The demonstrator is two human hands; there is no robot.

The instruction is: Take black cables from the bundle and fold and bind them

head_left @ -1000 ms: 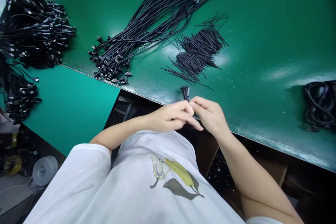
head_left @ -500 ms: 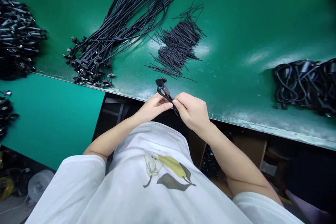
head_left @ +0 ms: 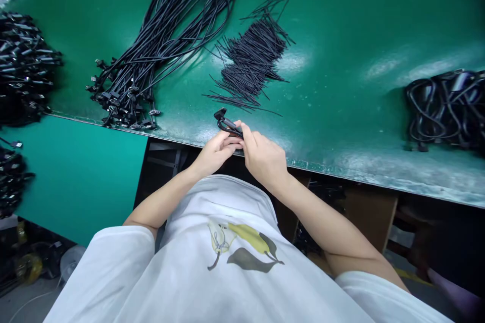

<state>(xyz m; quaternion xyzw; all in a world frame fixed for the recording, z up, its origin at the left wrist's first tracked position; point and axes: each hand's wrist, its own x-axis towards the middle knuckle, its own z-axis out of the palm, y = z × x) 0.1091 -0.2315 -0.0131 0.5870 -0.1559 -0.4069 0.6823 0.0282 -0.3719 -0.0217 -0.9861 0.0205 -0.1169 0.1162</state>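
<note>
A black cable (head_left: pixel 226 124) folded into a short looped bundle is between my two hands, its connector end pointing up and left over the table edge. My left hand (head_left: pixel 216 153) grips the bundle from below and the left, fingers bent against it. From the right, my right hand (head_left: pixel 264 156) closes over the lower part, thumb and fingers pinched on it and hiding that end. Just beyond lies a pile of short black ties (head_left: pixel 252 63). Up and left of my hands, a fan of long black cables (head_left: pixel 178 25) has its connectors toward me.
The green table (head_left: pixel 341 35) spans the view. More cables lie in a heap (head_left: pixel 26 65) at the far left, with another dark pile (head_left: pixel 13 176) on the lower green surface (head_left: pixel 83 171). Coiled cable bundles (head_left: pixel 447 108) sit at the right edge.
The cable has tilted further left and its connector end moved left. My right hand has shifted left and turned over the bundle, closer to my left hand.
</note>
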